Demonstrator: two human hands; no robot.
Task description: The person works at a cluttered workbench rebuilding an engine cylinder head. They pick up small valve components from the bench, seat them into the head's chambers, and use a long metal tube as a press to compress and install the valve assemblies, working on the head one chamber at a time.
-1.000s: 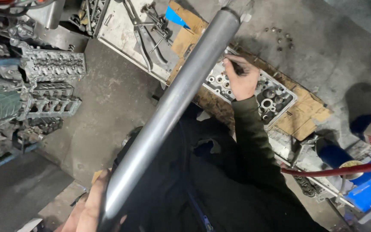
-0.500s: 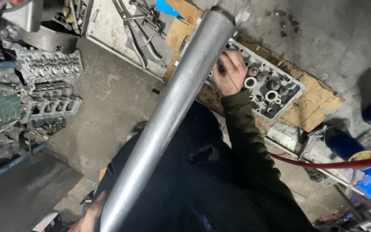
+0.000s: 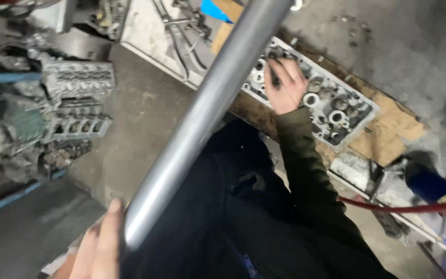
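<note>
My left hand (image 3: 96,248) grips the near end of a long grey metal pipe (image 3: 202,113) that slants up across the view toward the top. My right hand (image 3: 285,85) reaches forward in a dark green sleeve and closes around a small dark tool, pressing it onto a grey engine cylinder head (image 3: 331,106) full of round valve openings. The cylinder head lies on brown cardboard (image 3: 388,134) on the floor. The pipe hides the head's left end.
Several other cylinder heads and engine parts (image 3: 73,103) are piled at the left. A white tray with wrenches and tools (image 3: 166,36) lies at the top. A red hose (image 3: 403,209) and blue containers (image 3: 429,186) sit at the right on the concrete floor.
The view has shifted closer and to the right. My right hand has moved left along the cylinder head. The pipe stays in my left hand.
</note>
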